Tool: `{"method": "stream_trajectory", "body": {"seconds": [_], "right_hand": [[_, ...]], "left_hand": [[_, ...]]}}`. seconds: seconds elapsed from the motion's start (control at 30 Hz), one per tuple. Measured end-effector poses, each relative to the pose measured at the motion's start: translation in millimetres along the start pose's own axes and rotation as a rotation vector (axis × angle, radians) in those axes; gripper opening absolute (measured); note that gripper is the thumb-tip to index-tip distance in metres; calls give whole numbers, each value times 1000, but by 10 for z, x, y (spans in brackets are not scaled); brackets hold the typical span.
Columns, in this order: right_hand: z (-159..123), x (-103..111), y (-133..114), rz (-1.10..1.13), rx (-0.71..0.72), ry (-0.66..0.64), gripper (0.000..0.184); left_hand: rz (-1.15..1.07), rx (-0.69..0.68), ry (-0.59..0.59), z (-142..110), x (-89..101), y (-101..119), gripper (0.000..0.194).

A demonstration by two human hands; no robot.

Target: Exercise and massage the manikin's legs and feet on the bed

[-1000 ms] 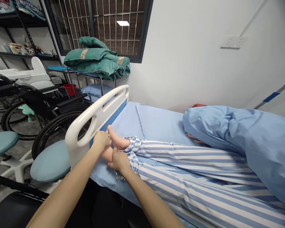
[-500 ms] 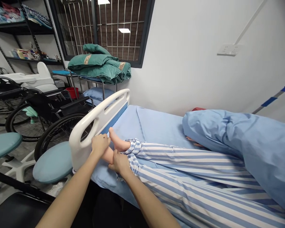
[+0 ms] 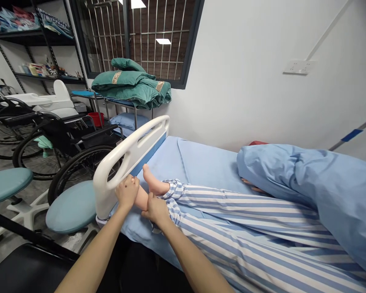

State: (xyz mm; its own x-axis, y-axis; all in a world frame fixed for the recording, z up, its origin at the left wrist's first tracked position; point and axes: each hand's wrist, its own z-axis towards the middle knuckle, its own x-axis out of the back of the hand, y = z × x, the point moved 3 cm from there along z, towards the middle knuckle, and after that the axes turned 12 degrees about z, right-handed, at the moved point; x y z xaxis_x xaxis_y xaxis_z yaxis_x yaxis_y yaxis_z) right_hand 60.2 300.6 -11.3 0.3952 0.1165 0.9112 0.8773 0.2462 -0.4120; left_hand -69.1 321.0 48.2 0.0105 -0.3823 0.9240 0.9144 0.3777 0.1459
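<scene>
**Left hand and right hand both on the near foot, right by the footboard**

So the near foot is bare and sits just beside the footboard, on the bed side, toe end toward it. The left hand is the one closer to the footboard, curled around the toes. The right hand is a bit farther from the footboard, clasping the same foot around the ankle. Some fingers are hidden, so can't really tell how tight either hold is.

The far foot is bare too, toes pointing up, near the footboard. Striped pants run from there away from the footboard over a blue sheet, cuffs bunched at the ankles. Well away from the footboard, a blue quilt covers the upper part of the pants, with a few fingers poking out under its edge.

Other side of the footboard: a teal stool just beside it, a second stool farther off, and a wheelchair. Past the footboard's far end, green bedding is heaped below the window.
</scene>
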Motion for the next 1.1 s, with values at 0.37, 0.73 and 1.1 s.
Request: {"method": "stream_trajectory", "body": {"seconds": [0.37,0.73,1.1], "right_hand": [[23,-14,24,21,12,-20,49],[-17,56,-26,27,10,7,47],[-2,74,-18,21,-2,-42,49]], "left_hand": [[185,-182,-57,72,131,46,37],[160,-159,17,-16,81,-20,42],[-129,17,-43,-150,-133,-147,42]]}}
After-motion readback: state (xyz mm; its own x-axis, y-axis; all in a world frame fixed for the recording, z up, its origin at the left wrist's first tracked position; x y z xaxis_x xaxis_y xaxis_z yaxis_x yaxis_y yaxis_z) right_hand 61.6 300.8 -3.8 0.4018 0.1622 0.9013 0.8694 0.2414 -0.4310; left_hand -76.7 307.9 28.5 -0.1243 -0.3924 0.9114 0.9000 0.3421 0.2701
